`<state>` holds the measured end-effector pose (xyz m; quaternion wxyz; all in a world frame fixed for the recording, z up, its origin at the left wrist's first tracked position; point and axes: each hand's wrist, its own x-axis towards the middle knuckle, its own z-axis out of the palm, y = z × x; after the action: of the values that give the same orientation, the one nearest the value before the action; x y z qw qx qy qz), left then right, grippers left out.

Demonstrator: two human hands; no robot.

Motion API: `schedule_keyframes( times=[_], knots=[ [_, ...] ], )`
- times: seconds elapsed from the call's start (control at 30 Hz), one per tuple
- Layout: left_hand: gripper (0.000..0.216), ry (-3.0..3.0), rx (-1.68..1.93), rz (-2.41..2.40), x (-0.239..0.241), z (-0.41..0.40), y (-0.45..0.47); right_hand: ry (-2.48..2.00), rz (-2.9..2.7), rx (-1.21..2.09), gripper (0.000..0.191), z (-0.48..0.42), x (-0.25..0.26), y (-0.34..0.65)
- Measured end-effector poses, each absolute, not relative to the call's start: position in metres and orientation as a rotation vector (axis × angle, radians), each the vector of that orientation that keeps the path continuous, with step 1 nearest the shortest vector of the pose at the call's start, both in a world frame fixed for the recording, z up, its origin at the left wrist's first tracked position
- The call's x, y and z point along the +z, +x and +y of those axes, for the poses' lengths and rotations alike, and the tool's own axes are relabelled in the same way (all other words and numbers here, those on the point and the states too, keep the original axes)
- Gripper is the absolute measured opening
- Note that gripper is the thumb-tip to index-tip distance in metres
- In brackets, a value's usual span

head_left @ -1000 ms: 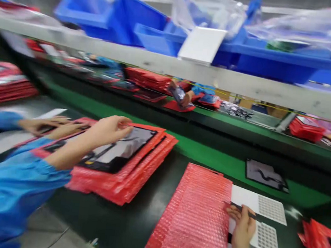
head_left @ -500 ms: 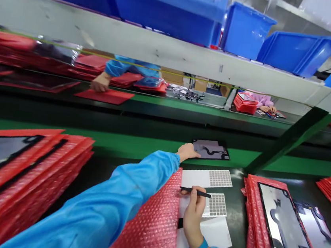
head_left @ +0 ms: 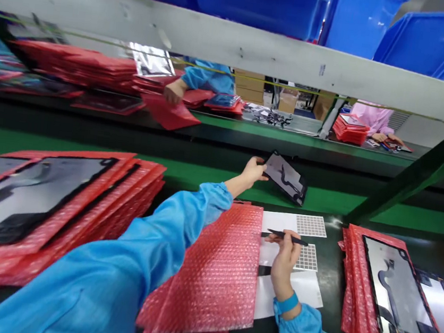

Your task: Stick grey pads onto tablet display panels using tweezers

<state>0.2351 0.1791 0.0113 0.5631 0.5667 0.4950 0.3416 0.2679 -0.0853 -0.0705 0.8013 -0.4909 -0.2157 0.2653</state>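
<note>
My left hand (head_left: 252,172) reaches out over the green belt and grips the near edge of a dark flat panel (head_left: 288,178), which is tilted up off the belt. My right hand (head_left: 286,255) rests on white sticker sheets (head_left: 311,226) and pinches black tweezers (head_left: 286,236). A stack of pink bubble-wrap bags (head_left: 218,273) lies between my arms.
A pile of red bubble bags with dark panels (head_left: 41,204) sits at the left, another pile (head_left: 387,297) at the right. A green post (head_left: 413,177) slants up at the right. Blue bins (head_left: 429,40) stand on the shelf above. Other people's hands (head_left: 173,92) work across the belt.
My left hand has closed on the panel and lifted its edge from the belt. My right hand stays on the sheets with the tweezers.
</note>
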Motion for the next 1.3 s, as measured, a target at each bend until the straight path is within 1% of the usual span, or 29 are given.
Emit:
schedule_keyframes(
  times=[0.1, 0.17, 0.27, 0.37, 0.47, 0.57, 0.63, 0.73, 0.77, 0.83, 0.9, 0.97, 1.03, 1.1, 1.2, 1.3],
  knots=[
    [0.036, 1.309, 0.951, 1.122, 0.033, 0.183, 0.182, -0.961, -0.480, 0.525, 0.024, -0.091, -0.059, 0.279],
    [0.034, 1.319, 0.989, 1.089, 0.039, 0.176, 0.144, -0.910, -0.507, 0.479, 0.017, -0.095, -0.050, 0.287],
    [0.037, 1.373, 0.942, 1.052, 0.030, 0.151, 0.094, -0.901, -0.544, 0.438, 0.011, -0.102, -0.036, 0.299],
    [0.047, 1.443, 0.829, 1.051, 0.004, 0.121, 0.062, -0.937, -0.577, 0.506, 0.007, -0.107, -0.028, 0.310],
    [0.058, 1.516, 0.728, 1.082, -0.023, 0.102, 0.044, -0.976, -0.593, 0.643, 0.017, -0.108, -0.026, 0.320],
    [0.063, 1.602, 0.663, 1.132, -0.040, 0.097, 0.032, -1.054, -0.615, 0.695, 0.030, -0.107, -0.030, 0.330],
    [0.059, 1.669, 0.649, 1.178, -0.043, 0.098, 0.026, -1.133, -0.652, 0.685, 0.040, -0.107, -0.032, 0.341],
    [0.046, 1.814, 0.721, 1.303, -0.034, 0.096, 0.022, -1.322, -0.721, 0.641, 0.053, -0.112, -0.032, 0.363],
    [0.043, 1.920, 0.770, 1.354, -0.028, 0.091, 0.024, -1.396, -0.748, 0.636, 0.055, -0.115, -0.031, 0.372],
    [0.038, 2.188, 0.850, 1.353, -0.015, 0.075, 0.035, -1.514, -0.810, 0.677, 0.051, -0.121, -0.029, 0.389],
    [0.035, 2.409, 0.818, 1.128, -0.003, 0.049, 0.056, -1.568, -0.869, 0.800, 0.043, -0.126, -0.029, 0.403],
    [0.034, 2.470, 0.654, 0.766, 0.005, 0.017, 0.084, -1.584, -0.900, 0.929, 0.037, -0.130, -0.032, 0.413],
    [0.039, 2.529, 0.469, 0.478, 0.004, -0.015, 0.116, -1.602, -0.893, 0.997, 0.036, -0.133, -0.039, 0.419],
    [0.052, 2.637, 0.301, 0.315, -0.005, -0.040, 0.146, -1.623, -0.875, 1.012, 0.038, -0.134, -0.045, 0.421],
    [0.080, 2.784, 0.117, 0.268, -0.027, -0.058, 0.179, -1.638, -0.862, 1.019, 0.036, -0.136, -0.050, 0.423],
    [0.094, 2.828, 0.000, 0.311, -0.041, -0.059, 0.192, -1.624, -0.867, 1.037, 0.034, -0.136, -0.049, 0.424]
  ],
)
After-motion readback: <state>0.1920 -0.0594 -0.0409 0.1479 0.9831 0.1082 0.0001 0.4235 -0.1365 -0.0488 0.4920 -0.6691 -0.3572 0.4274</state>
